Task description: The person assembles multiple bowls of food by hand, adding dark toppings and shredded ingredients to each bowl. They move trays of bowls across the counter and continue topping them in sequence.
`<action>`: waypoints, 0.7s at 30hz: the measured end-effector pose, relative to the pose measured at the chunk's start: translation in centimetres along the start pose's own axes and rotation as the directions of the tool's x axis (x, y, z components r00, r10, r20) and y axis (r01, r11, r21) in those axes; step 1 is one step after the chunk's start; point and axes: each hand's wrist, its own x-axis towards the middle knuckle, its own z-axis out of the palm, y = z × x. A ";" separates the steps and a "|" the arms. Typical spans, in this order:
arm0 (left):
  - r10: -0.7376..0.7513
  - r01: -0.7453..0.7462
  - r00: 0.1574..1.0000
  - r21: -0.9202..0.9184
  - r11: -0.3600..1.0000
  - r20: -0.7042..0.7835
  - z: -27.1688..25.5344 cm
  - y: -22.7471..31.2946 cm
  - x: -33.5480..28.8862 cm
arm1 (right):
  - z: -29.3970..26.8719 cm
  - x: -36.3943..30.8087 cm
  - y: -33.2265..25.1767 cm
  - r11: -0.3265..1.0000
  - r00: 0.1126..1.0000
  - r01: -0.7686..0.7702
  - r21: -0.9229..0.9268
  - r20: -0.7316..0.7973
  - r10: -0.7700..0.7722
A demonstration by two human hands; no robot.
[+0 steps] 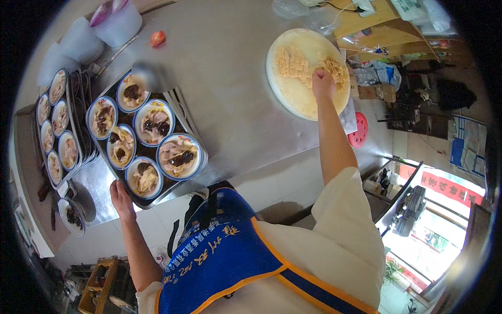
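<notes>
Bench (225,68) of smooth metal lies under everything close to the fingers. Just beside the fingers of the left hand (123,200) is a tray (184,112); these fingers lie side by side at its near-left edge, and whether they grip it I cannot tell. With six filled bowls aboard, the tray is probably heavy and prone to slop, so a level hold on two opposite edges would suit it. Beneath the fingers of the right hand (323,83) sits a round board (293,47), pale and thick-looking, likely weighty and steady. The bowls (195,168), beyond the left fingers and well apart from the right, look hard and chippable, perhaps slick; their blue-edged rims offer the cleanest hold. Smallest are the pale slices (295,63) on the board, flat rows left of the right fingers and a looser heap just to their right. They look light, soft and easily scattered, better scooped from below than squeezed. The right fingers are bunched downward at them; what they pinch, if anything, is hidden.
</notes>
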 end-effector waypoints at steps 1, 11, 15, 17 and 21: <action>0.007 -0.007 1.000 -0.007 1.000 0.007 0.0 -0.1 0.0 | -0.4 1.2 -0.2 0.999 0.999 -0.038 -0.033 0.000 0.038; -0.069 0.069 0.998 0.024 0.997 -0.003 0.4 1.7 -0.3 | 4.6 10.3 -2.1 0.955 0.979 0.029 -0.295 0.202 0.033; -0.101 0.106 0.993 0.077 0.991 -0.066 0.3 1.2 -0.2 | 7.8 12.7 -1.7 0.941 0.932 0.115 -0.319 0.362 0.009; -0.096 0.097 0.995 0.014 0.995 -0.025 0.2 1.3 -0.1 | 7.9 13.0 -1.1 0.993 0.938 0.068 -0.092 0.345 -0.032; -0.085 0.085 0.996 0.042 0.995 -0.017 0.3 1.9 0.1 | 4.8 12.1 -0.4 0.705 0.932 -0.288 0.648 0.359 0.051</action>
